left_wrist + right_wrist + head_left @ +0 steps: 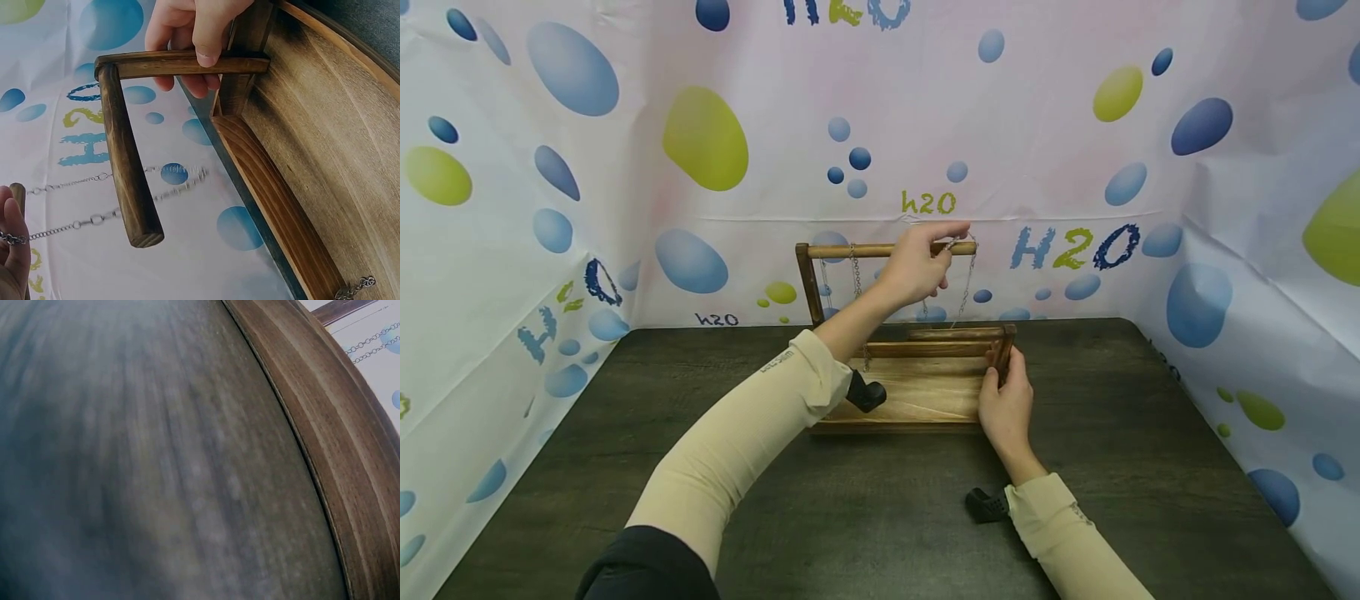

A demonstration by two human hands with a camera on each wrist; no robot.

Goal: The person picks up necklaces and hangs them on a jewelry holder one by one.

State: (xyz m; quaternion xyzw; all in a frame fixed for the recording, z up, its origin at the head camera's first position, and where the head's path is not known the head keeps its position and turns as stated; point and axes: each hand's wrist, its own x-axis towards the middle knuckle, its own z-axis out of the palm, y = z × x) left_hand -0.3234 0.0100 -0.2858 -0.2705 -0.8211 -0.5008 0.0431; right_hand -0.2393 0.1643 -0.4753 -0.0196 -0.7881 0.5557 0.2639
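A wooden jewelry stand with a tray base (925, 392) stands on the table, with one high bar (868, 250) and a lower bar (958, 334). My left hand (913, 265) is at the right end of the high bar, its fingers holding a thin metal chain (968, 279) that hangs there in a loop. In the left wrist view this chain (94, 220) crosses the fingers (17, 250). My right hand (1009, 408) grips the stand's short right post (1004, 354), thumb in front. Another chain (856, 279) hangs from the high bar's left part, its lower end over the tray.
Dark wood-grain tabletop (910, 508) surrounds the stand. Behind and beside it hangs a white sheet (1030, 167) printed with blue and green drops. The right wrist view mostly shows blurred tabletop and the tray's wooden edge (319, 425).
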